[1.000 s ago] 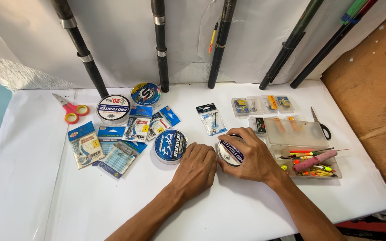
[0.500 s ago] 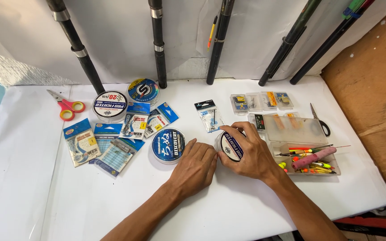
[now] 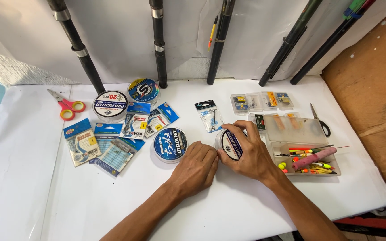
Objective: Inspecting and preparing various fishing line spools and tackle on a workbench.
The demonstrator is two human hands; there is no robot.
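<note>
My right hand [image 3: 249, 154] grips a round fishing-line spool [image 3: 229, 143] with a dark blue and white label, tilted up on its edge on the white table [image 3: 90, 196]. My left hand [image 3: 196, 168] rests on the table beside it, fingers bent, fingertips pinched at the spool's lower left rim. Whether a thin line runs between the fingers cannot be made out. A second spool with a blue label [image 3: 169, 144] lies flat just left of my left hand.
Two more spools [image 3: 110, 105], [image 3: 143, 90] and several hook packets [image 3: 108, 143] lie at the left with red scissors [image 3: 66, 107]. One packet [image 3: 210, 115] sits centre. A clear tackle box of floats [image 3: 307, 154], small boxes [image 3: 261, 101] and dark scissors [image 3: 320, 121] are right. Rods [image 3: 158, 42] lean on the wall.
The view shifted slightly down and left at first. My right hand tilted the spool more upright, and my left fingertips closed in on its rim.
</note>
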